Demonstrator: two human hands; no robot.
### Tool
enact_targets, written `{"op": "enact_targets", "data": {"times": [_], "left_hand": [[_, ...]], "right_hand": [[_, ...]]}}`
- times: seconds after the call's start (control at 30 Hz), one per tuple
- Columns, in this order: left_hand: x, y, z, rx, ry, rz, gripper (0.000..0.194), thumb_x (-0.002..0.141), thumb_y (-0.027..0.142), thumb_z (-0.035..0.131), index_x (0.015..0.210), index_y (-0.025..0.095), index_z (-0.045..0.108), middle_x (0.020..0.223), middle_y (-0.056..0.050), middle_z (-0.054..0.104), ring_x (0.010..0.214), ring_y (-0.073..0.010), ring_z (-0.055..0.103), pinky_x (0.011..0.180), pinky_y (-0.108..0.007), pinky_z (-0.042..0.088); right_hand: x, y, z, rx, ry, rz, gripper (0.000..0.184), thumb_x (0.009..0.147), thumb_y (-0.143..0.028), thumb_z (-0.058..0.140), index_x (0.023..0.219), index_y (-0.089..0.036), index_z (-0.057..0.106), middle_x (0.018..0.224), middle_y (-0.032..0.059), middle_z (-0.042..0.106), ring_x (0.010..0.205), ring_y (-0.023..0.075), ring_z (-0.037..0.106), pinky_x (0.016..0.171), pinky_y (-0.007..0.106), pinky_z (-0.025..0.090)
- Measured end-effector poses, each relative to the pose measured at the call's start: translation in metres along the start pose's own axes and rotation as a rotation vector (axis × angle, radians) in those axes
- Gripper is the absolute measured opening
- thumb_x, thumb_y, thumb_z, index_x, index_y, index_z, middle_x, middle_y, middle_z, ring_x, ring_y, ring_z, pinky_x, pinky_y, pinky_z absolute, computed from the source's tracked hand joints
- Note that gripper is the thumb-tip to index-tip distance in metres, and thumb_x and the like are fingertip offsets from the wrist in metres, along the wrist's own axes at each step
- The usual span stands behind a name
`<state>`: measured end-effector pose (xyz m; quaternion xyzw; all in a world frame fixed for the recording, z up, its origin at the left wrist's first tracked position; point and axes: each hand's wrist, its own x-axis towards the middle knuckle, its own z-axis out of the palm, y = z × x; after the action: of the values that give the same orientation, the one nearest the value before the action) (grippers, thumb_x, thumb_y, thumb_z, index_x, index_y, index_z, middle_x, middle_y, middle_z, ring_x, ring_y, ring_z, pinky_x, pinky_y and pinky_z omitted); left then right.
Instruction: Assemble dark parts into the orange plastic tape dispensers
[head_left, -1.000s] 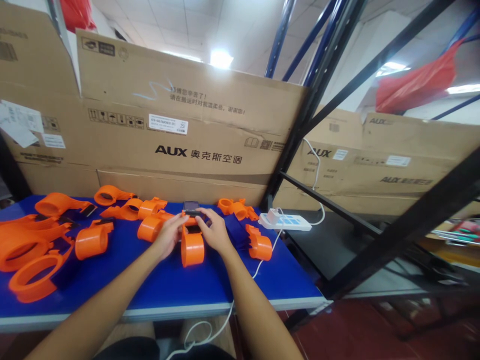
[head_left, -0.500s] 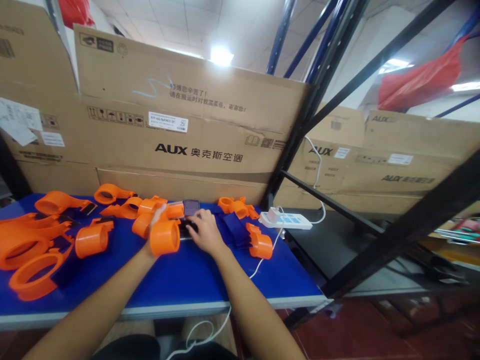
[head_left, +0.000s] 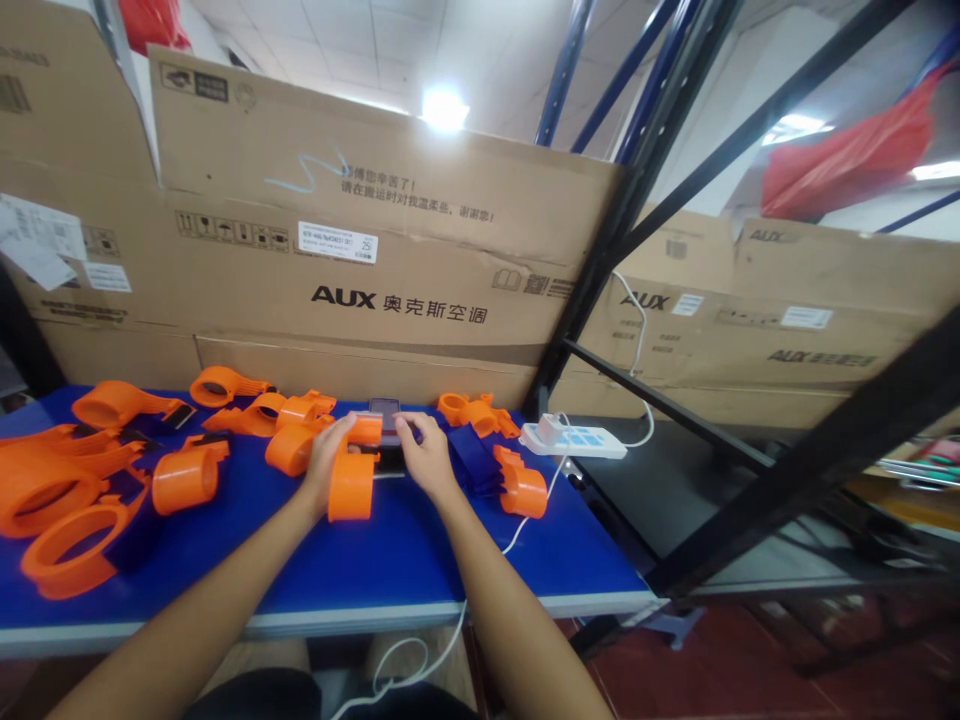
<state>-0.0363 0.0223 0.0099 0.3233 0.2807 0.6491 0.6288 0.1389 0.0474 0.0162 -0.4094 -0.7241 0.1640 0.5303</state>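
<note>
My left hand is closed around an orange plastic tape dispenser, its round hub hanging below the fingers. My right hand is just to the right of it, fingers curled in with thumb and forefinger close together; whatever lies between them is too small to make out. Between the hands, behind the dispenser, lies a dark flat thing, partly hidden. Past the fingertips a small grey rectangular object rests on the blue tabletop.
More orange dispensers crowd the left of the table, and several lie at the right. Dark blue pieces lie right of my right hand. A white power strip with a cable sits at the right edge. Cardboard walls the back.
The dispenser in my left hand has turned and shifted right. My right hand has moved slightly right, off the dark part it was touching, and its fingers have drawn in.
</note>
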Motion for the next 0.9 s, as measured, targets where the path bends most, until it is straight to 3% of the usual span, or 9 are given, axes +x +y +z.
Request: {"op": "enact_targets", "data": {"times": [0.13,0.3,0.43,0.6,0.9], "left_hand": [[0.0,-0.009,-0.002,0.221,-0.02,0.083,0.042,0.079,0.045,0.079,0.103,0.011,0.075,0.061,-0.002,0.068,0.044,-0.0112,0.054,0.045,-0.022,0.039],[0.002,-0.013,-0.004,0.368,-0.087,0.107,0.05,0.081,0.046,0.075,0.117,0.011,0.073,0.056,0.001,0.062,0.043,-0.0102,0.05,0.044,-0.021,0.036],[0.002,-0.012,-0.004,0.354,-0.101,0.126,0.044,0.08,0.042,0.077,0.111,0.012,0.074,0.054,0.001,0.06,0.043,-0.0095,0.048,0.043,-0.02,0.034],[0.003,-0.007,-0.004,0.253,-0.038,0.109,0.032,0.078,0.035,0.079,0.099,0.013,0.074,0.051,0.003,0.057,0.04,-0.0074,0.046,0.041,-0.017,0.032],[0.002,-0.002,-0.002,0.195,0.0,0.109,0.037,0.076,0.036,0.079,0.104,0.012,0.074,0.06,0.0,0.066,0.042,-0.0073,0.05,0.041,-0.017,0.034]], "right_hand": [[0.002,-0.002,0.001,0.189,-0.066,0.081,0.028,0.093,-0.046,0.062,0.101,-0.022,0.075,0.1,0.0054,0.075,0.091,0.0224,0.065,0.083,0.034,0.051],[0.002,0.0,0.004,0.319,-0.117,0.132,0.03,0.088,-0.048,0.067,0.093,-0.02,0.076,0.088,0.005,0.075,0.082,0.0209,0.066,0.076,0.032,0.053],[0.004,0.002,0.001,0.349,-0.111,0.156,0.028,0.084,-0.047,0.07,0.087,-0.019,0.076,0.087,0.0051,0.075,0.082,0.0209,0.065,0.076,0.032,0.054],[0.007,0.002,-0.004,0.337,-0.072,0.186,0.029,0.081,-0.048,0.072,0.083,-0.02,0.076,0.085,0.0047,0.074,0.081,0.0212,0.065,0.076,0.033,0.054],[0.008,0.004,-0.016,0.352,-0.031,0.206,0.027,0.08,-0.046,0.073,0.082,-0.02,0.075,0.086,0.0047,0.075,0.084,0.0218,0.066,0.08,0.034,0.052]]}}
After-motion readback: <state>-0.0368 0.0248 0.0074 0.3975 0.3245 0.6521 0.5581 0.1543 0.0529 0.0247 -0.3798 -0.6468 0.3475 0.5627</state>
